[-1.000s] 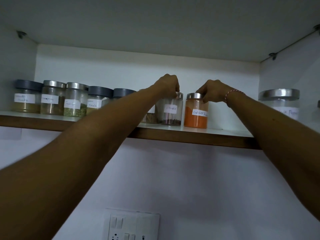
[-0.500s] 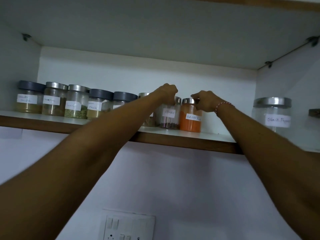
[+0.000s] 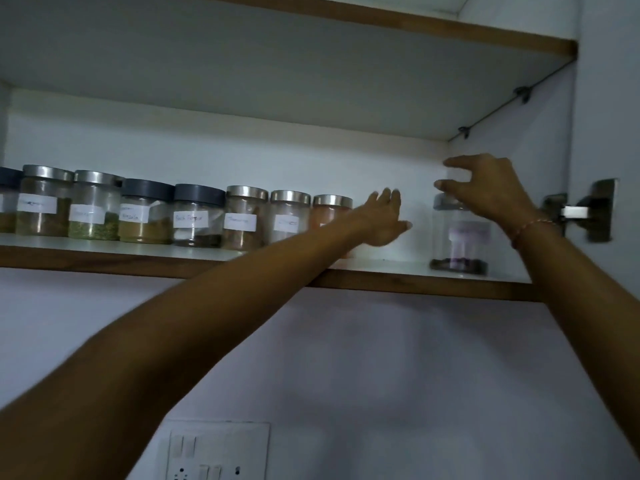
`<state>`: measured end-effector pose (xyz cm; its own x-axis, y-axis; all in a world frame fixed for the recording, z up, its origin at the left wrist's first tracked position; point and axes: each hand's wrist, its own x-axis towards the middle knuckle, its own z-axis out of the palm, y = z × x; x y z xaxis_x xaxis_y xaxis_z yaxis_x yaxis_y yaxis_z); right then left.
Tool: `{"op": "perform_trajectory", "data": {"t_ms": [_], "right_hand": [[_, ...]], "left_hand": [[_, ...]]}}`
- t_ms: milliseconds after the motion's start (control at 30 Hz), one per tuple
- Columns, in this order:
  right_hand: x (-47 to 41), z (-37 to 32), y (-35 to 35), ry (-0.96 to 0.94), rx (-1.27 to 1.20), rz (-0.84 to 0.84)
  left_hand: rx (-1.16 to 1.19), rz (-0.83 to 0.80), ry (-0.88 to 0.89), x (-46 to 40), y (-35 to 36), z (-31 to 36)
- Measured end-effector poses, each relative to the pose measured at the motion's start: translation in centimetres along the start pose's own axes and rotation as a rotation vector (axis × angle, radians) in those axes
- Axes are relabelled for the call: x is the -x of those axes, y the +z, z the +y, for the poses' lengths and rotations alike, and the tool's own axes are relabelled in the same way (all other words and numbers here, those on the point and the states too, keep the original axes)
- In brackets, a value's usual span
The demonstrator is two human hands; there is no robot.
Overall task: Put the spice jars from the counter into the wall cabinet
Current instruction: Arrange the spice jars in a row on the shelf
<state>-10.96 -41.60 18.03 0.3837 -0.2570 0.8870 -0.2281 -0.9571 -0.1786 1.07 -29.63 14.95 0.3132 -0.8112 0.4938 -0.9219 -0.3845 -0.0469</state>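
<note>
From the head view, I see my right hand spread in a loose claw over the lid of the big jar, its grip open and holding nothing; I judge it is set to take that jar by the top and slide it toward the row. My left hand is flat and open too, empty, just right of the row's last jar, the orange one. The jars stand lined up on the shelf, left of that hand, labels forward for reading. They are clear cylinders with steel or grey lids; the shelf is smooth white, wood-edged.
</note>
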Motion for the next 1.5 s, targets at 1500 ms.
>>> {"op": "perform_trajectory", "data": {"t_ms": [1500], "right_hand": [[-3.6,-3.4,10.0,-0.091,0.264,-0.625]], "left_hand": [[-0.614,0.872,0.152,12.5,4.3,-1.7]]}}
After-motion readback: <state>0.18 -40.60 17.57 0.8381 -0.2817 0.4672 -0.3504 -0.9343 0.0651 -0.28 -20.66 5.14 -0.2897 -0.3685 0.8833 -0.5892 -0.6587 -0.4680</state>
